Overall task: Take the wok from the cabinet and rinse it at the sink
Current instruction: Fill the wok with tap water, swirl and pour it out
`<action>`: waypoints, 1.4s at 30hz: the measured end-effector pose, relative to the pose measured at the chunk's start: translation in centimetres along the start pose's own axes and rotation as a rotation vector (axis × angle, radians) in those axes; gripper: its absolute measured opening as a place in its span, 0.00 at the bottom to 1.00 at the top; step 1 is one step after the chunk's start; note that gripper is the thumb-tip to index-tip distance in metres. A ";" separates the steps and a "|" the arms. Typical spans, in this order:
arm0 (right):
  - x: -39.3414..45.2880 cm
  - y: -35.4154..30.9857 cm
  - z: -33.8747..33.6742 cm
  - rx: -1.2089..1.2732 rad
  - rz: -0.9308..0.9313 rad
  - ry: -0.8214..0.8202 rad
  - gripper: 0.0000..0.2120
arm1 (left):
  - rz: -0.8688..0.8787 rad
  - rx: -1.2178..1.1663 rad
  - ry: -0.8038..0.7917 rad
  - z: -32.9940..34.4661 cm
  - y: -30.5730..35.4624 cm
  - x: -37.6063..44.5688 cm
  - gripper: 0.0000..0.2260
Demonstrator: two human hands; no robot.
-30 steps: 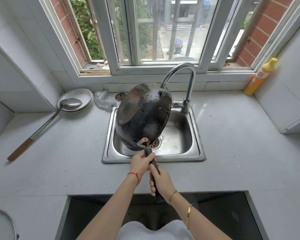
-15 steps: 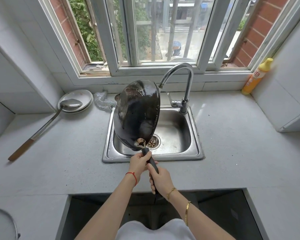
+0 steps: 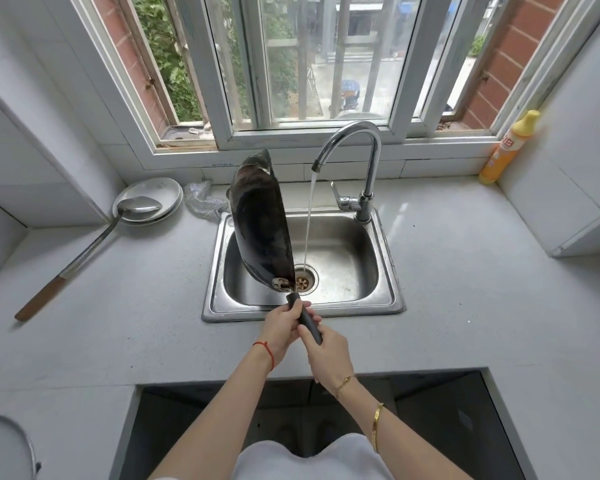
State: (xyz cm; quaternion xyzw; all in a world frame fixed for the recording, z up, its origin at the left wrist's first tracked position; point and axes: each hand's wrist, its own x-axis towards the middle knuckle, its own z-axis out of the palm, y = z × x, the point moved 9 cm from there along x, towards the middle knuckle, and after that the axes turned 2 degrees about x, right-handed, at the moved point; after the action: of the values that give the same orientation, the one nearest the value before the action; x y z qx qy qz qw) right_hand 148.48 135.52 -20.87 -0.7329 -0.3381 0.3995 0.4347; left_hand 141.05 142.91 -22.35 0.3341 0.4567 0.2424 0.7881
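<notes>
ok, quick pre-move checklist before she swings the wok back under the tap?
1. Both hands on the handle: left hand and right hand grip it. Ok.
2. Water running: stream falls from the faucet. Ok.
3. Wok in the stream: tipped on edge, left of it. Not ok.
4. Wok over the sink: ok.
5. Drain open: cannot tell.

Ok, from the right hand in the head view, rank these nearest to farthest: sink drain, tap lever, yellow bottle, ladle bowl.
From the right hand, which grips the wok handle at the sink's front edge:
1. Sink drain, just ahead in the basin.
2. Tap lever, behind the basin, at the tap's base.
3. Ladle bowl, far left, on the plates.
4. Yellow bottle, far right, by the window corner.
</notes>
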 end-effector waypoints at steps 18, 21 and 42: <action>0.4 -0.1 -3.3 -0.028 -0.033 0.193 0.09 | -0.047 0.002 -0.073 3.0 -0.5 2.0 0.16; 0.5 0.5 -3.4 -0.037 -0.021 0.223 0.11 | -0.059 0.002 -0.086 3.3 -0.7 2.0 0.16; -0.7 3.8 -1.0 -0.055 0.138 0.193 0.12 | -0.198 -0.029 -0.060 1.7 -3.9 1.2 0.20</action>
State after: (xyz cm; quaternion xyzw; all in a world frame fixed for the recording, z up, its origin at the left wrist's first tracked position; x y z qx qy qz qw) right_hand 149.63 133.10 -23.77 -0.8012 -0.2544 0.3466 0.4162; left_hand 143.38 140.62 -25.33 0.2831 0.4600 0.1597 0.8263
